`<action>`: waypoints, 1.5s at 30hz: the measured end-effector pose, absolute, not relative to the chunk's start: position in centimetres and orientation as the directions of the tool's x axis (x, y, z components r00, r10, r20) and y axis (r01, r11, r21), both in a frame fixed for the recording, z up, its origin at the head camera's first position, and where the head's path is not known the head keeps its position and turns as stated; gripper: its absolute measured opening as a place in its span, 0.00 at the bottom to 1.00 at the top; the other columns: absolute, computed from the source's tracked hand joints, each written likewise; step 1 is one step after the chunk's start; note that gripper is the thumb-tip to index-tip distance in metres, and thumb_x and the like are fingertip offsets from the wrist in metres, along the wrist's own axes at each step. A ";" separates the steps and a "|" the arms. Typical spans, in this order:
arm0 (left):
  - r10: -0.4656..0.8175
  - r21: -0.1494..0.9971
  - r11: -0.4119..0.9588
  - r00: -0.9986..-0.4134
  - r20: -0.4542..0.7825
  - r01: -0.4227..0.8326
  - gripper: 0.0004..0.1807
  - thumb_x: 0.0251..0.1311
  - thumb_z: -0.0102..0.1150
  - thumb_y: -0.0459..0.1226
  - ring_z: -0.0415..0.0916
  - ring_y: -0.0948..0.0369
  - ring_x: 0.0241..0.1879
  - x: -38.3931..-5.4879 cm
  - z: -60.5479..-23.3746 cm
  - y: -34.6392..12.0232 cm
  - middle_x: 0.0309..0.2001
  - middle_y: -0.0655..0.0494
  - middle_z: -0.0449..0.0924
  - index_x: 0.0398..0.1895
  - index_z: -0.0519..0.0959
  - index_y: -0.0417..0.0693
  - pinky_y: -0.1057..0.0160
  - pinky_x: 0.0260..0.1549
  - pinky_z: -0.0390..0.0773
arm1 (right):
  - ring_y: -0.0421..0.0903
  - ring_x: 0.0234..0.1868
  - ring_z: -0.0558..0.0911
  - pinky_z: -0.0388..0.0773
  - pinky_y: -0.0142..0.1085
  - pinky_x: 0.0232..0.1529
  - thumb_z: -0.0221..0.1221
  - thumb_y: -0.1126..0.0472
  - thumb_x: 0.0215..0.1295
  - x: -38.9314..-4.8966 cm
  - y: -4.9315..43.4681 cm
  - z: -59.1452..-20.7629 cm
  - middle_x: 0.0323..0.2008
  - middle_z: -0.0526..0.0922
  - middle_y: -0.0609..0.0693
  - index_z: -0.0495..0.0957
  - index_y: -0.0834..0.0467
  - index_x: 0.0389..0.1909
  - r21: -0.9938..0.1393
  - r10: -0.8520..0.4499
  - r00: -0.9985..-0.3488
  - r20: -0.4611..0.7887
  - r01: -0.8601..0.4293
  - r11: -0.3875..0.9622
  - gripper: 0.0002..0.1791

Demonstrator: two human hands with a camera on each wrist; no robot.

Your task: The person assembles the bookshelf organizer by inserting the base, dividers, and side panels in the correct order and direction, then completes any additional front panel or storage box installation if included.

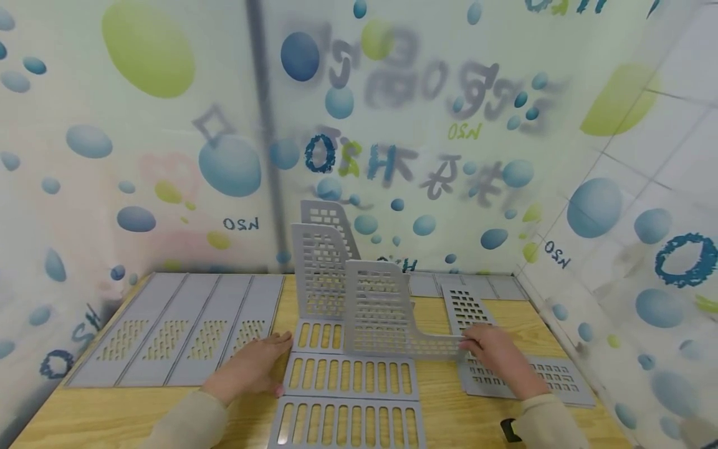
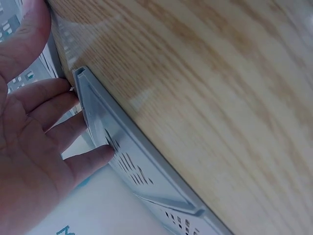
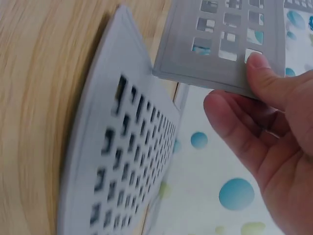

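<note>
My right hand (image 1: 496,352) pinches the low narrow end of a grey L-shaped perforated side panel (image 1: 378,305) between thumb and fingers. The right wrist view shows the thumb on one face of this panel (image 3: 220,73) near its corner. The panel stands upright over the flat slotted grey panels (image 1: 350,377). Behind it, two more perforated side panels (image 1: 320,274) stand upright. My left hand (image 1: 249,368) reaches with extended fingers beside the left edge of the slotted panels. In the left wrist view its fingers (image 2: 93,159) lie by a grey panel with slanted slots (image 2: 127,147).
A row of flat grey panels with slanted slots (image 1: 174,330) lies at the left of the wooden table (image 1: 437,405). More perforated side panels (image 1: 561,380) lie flat at the right. Further grey panels (image 1: 426,285) lie along the back, before a patterned curtain (image 1: 370,125).
</note>
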State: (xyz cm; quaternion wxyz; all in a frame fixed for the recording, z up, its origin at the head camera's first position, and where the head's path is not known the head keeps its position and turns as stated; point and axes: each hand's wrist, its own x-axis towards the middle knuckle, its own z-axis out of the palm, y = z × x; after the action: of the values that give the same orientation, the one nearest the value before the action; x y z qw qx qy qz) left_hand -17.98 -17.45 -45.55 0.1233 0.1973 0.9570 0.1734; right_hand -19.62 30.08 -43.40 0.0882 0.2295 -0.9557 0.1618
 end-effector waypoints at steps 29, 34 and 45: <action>0.452 0.326 0.854 -0.889 -0.075 0.406 0.51 0.37 0.85 0.41 0.66 0.34 0.70 -17.9 -45.9 -16.9 0.72 0.37 0.69 0.69 0.73 0.33 0.24 0.64 0.62 | 0.30 0.21 0.64 0.69 0.28 0.23 0.66 0.66 0.65 -20.1 22.0 -45.9 0.22 0.69 0.40 0.77 0.55 0.23 -0.361 -0.490 -0.755 0.436 -0.646 0.673 0.13; 0.467 0.317 0.846 -0.882 -0.056 0.428 0.51 0.36 0.85 0.42 0.67 0.33 0.69 -17.9 -46.1 -17.2 0.71 0.35 0.70 0.68 0.74 0.33 0.23 0.62 0.63 | 0.29 0.21 0.61 0.66 0.27 0.23 0.67 0.68 0.64 -20.0 21.5 -45.9 0.21 0.66 0.39 0.76 0.55 0.21 -0.358 -0.484 -0.730 0.482 -0.669 0.652 0.14; 0.409 0.319 0.877 -0.906 -0.107 0.358 0.52 0.38 0.84 0.37 0.65 0.35 0.72 -17.9 -46.0 -17.0 0.74 0.37 0.67 0.71 0.70 0.34 0.24 0.65 0.60 | 0.47 0.40 0.82 0.82 0.42 0.40 0.65 0.58 0.71 -21.0 24.4 -44.6 0.43 0.84 0.54 0.82 0.65 0.52 -0.542 -0.394 -0.918 0.047 -0.355 0.762 0.16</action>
State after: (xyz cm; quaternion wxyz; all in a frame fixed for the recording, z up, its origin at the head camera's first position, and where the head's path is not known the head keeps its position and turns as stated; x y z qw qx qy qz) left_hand -17.85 -17.04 -46.01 0.0860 0.1987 0.9650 0.1477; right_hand -21.02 24.39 -44.58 -0.0347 0.1996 -0.9379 0.2816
